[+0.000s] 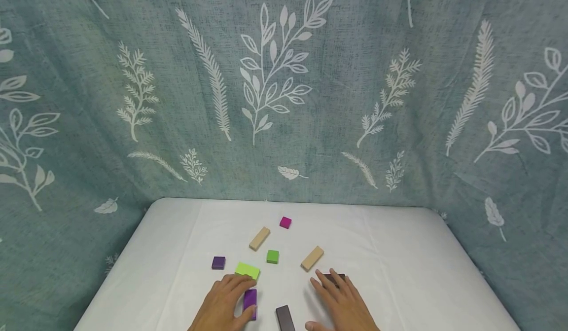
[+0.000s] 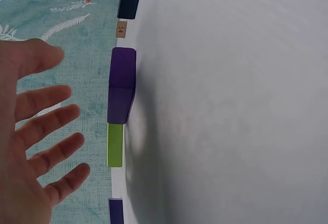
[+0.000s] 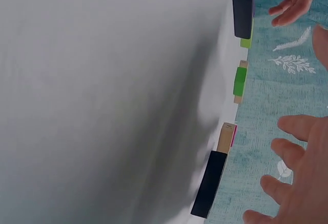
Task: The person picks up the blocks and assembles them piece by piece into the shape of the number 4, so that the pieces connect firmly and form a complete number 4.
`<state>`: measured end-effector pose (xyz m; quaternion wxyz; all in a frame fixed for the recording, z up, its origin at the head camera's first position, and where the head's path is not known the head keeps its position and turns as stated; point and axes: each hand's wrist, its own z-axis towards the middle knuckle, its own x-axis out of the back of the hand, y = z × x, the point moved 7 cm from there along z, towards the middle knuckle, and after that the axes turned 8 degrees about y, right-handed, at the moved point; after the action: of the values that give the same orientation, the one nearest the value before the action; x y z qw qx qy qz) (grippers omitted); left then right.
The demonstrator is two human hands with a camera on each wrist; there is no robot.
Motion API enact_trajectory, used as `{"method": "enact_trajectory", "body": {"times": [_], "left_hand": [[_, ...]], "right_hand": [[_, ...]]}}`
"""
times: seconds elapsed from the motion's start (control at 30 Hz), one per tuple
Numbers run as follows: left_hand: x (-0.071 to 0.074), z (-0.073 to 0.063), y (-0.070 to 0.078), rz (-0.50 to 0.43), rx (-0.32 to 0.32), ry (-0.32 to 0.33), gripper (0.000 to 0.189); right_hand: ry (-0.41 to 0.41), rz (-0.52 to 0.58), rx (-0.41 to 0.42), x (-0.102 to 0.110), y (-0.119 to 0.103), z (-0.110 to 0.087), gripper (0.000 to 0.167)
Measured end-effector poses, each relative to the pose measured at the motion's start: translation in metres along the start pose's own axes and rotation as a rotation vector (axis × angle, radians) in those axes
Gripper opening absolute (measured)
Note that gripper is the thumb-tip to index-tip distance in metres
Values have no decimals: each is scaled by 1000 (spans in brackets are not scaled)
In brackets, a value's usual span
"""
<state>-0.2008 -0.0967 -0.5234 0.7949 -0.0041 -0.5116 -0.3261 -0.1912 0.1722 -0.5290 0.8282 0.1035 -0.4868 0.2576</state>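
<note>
My left hand [image 1: 225,301] hovers by a purple block [image 1: 250,301], its fingers apart and relaxed. The left wrist view shows a gap between those fingers and the purple block [image 2: 123,75]. Just beyond the fingertips lies a lime green block [image 1: 247,270]. On the other side, my right hand [image 1: 341,304] is spread over a dark block [image 1: 340,276], partly hidden behind the fingers. Seen from the right wrist, the fingers stand off from that dark block [image 3: 209,185] and hold nothing. Between the hands lies another dark block [image 1: 285,317], cut by the lower frame edge.
Farther back on the white table [image 1: 399,252] are two light wooden blocks [image 1: 259,239], a green block [image 1: 272,257] and a magenta one [image 1: 285,222]. A dark purple block [image 1: 218,263] lies at left. A leaf-patterned teal cloth [image 1: 284,163] hangs behind the table and at both sides.
</note>
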Motion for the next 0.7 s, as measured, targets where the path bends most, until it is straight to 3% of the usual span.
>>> {"method": "enact_trajectory", "body": {"times": [0.1,0.37,0.47,0.7], "left_hand": [[1,-1,0,-7,-25,12,40],[1,-2,0,-8,-48,-61,31],[1,-3,-1,-3,-49,-81,34],[-4,-6,-6,14,-1,-158,53]], "right_hand": [[5,0,31,-2,-3,-1,80],[19,-55,185,-9,-16,-5,86],[5,-53,214,-12,-19,-6,89],[-56,-75,244,-19,-27,-7,80]]}}
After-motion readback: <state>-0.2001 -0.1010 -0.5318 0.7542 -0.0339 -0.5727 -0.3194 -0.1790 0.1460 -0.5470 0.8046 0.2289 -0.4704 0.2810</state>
